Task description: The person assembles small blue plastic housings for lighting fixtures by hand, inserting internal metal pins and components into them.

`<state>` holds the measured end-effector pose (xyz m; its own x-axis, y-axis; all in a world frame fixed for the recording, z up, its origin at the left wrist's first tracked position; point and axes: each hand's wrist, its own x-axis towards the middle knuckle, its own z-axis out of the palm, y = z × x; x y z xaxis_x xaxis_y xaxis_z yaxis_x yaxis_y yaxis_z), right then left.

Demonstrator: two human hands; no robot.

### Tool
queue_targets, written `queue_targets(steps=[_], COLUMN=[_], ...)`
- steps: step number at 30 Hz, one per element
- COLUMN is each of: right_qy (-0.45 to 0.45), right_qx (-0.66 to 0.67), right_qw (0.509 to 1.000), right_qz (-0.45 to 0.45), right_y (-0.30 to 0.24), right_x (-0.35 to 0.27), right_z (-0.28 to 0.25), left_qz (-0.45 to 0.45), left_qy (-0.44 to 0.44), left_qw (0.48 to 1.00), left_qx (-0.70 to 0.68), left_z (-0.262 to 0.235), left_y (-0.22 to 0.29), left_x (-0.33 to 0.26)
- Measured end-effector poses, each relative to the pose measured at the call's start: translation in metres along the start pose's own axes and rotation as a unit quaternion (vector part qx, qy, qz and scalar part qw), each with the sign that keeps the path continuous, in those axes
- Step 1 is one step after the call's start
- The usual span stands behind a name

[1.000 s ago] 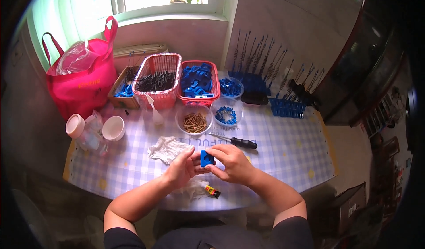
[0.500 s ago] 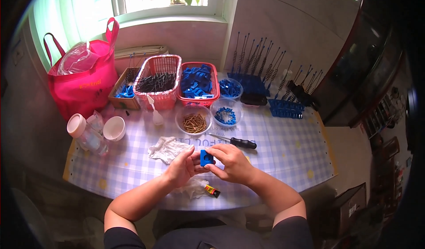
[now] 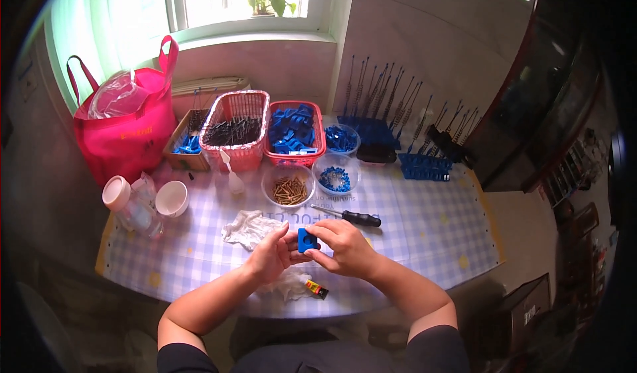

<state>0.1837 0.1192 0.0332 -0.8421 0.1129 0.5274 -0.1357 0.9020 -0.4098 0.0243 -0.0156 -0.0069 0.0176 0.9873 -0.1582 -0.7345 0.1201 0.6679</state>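
Hands unmoved since before, left hand [image 3: 271,259] and right hand [image 3: 342,246] grip clamped on small blue plastic block [image 3: 306,240]

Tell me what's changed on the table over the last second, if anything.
Almost nothing. Both hands, left hand and right hand, still pinch the small blue block between them at the same spot. The screwdriver, white cloth and bowl of screws have not moved.

A small blue plastic block [image 3: 306,240] sits above a bench [image 3: 424,234] covered in pale blue-and-white check cloth. Behind it: a pink basket [image 3: 235,131], a red basket [image 3: 295,131] of blue parts, a magenta bag [image 3: 126,131], and a black-handled screwdriver [image 3: 348,216].
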Motion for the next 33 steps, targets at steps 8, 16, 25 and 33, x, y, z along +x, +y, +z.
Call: queue_targets(steps=[8,16,25,33], right_qy=[-0.008,-0.005,-0.009,-0.002], right_qx=[0.004,0.006,0.011,0.007], right_qw=[1.0,1.0,1.0,1.0], right_qz=[0.011,0.004,0.005,0.002], right_y=[-0.0024,0.0005,0.0014,0.0032], right_x=[-0.0007,-0.0006,-0.0022,-0.0013], right_z=[-0.0016,-0.0001,-0.0001,0.0015], left_qz=[-0.011,-0.014,-0.011,-0.006], left_qy=[0.006,0.0,0.039,0.015], left_qw=[1.0,1.0,0.999,1.0], left_qx=[-0.018,0.011,0.025,0.024], left_z=[0.0005,0.0009,0.0029,0.0011], left_y=[-0.0015,0.0012,-0.002,0.0003], left_x=[-0.0012,0.0,-0.0009,0.0002])
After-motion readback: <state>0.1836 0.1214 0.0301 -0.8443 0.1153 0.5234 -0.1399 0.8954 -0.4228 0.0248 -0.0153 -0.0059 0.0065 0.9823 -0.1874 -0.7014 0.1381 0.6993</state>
